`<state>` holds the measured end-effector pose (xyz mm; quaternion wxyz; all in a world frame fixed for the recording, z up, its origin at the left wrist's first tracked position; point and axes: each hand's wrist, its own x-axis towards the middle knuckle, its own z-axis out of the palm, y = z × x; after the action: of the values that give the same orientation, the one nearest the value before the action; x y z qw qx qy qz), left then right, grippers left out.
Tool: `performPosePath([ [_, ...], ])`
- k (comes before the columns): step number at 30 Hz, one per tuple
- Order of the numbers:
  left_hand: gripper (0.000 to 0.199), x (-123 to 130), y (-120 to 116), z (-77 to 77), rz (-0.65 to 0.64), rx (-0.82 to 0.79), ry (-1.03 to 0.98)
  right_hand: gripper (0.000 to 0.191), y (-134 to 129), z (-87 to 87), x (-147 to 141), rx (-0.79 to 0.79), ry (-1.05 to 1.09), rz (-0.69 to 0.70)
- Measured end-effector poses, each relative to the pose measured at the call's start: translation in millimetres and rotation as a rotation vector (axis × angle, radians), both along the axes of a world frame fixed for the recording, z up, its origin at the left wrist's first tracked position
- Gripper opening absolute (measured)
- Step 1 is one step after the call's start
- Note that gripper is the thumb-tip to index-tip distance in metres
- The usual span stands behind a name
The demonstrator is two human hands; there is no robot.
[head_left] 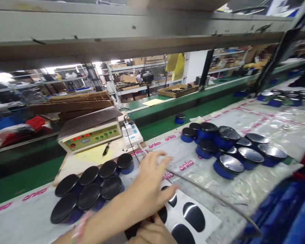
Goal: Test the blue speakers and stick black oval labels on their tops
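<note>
My left hand is raised over a white sheet, fingers and thumb spread, nothing in its grasp. Black oval stickers lie on that sheet. Below my left wrist, my right hand is curled at the bottom edge, partly cut off. A dark piece shows against its fingers; its kind is hidden. Left of my forearm stand several blue round containers with black tops. A second group with glossy black tops stands to the right, some stacked.
A control box with lit indicators and a white power strip stand behind the left group. A thin cable crosses the printed plastic sheet. Overhead runs a shelf beam. Blue cloth lies at right.
</note>
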<state>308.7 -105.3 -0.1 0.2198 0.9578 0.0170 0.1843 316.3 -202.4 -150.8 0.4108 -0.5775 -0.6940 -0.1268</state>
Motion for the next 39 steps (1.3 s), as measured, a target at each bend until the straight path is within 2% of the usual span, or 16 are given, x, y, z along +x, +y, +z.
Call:
performPosePath([
  [1,0.055,31,-20,-2.0,-0.138,-0.102,0.019,0.047,2,-5.9,-1,-0.034,0.006,-0.018],
  [3,0.071,91,-61,-14.5,-0.283,-0.28,0.071,0.041,3,-12.6,-3,-0.094,0.012,-0.05],
  [5,0.094,141,-93,-32.4,-0.281,-0.425,0.134,0.032,2,-13.4,-4,-0.123,0.007,-0.092],
  [7,0.091,171,-111,-46.0,-0.246,-0.548,0.139,0.03,3,-11.4,-5,-0.149,0.005,-0.156],
  [9,0.081,178,-112,-48.0,-0.208,-0.635,0.13,0.032,6,-9.3,-6,-0.151,-0.003,-0.192],
  [11,0.073,164,-99,-36.4,-0.17,-0.715,0.133,0.034,11,-7.2,-8,-0.101,-0.021,-0.171],
  [13,0.066,131,-76,-14.2,-0.174,-0.911,0.163,0.043,14,-3.2,-8,0.023,-0.022,-0.168],
  [15,0.058,87,-48,11.1,-0.266,-1.349,0.211,0.051,13,5.4,-5,0.136,0.017,-0.2],
  [16,0.051,62,-34,22.3,-0.289,-1.508,0.2,0.05,10,12.1,-1,0.166,0.047,-0.22],
  [18,0.042,13,-9,37.8,-0.168,-1.715,0.113,0.04,0,30.6,8,0.14,0.125,-0.238],
  [21,0.033,-47,15,42.2,0.05,-1.864,-0.035,0.019,-18,68.6,25,0.058,0.298,-0.28],
  [24,0.035,-85,23,34.6,0.034,-1.957,-0.056,0.017,-23,107.7,27,0.062,0.377,-0.213],
  [27,0.043,-105,22,25.9,-0.052,-1.955,-0.052,0.022,-13,133.3,13,0.067,0.353,-0.114],
  [31,0.047,-123,24,18.8,0.023,-1.847,-0.118,0.023,0,145.3,-9,0.063,0.299,-0.068],
  [35,0.043,-136,31,21.0,0.058,-1.63,-0.128,0.019,2,151.3,-18,0.067,0.206,-0.069],
  [39,0.042,-142,33,27.4,0.161,-1.313,-0.158,0.018,0,156.4,-20,0.074,0.043,-0.167],
])
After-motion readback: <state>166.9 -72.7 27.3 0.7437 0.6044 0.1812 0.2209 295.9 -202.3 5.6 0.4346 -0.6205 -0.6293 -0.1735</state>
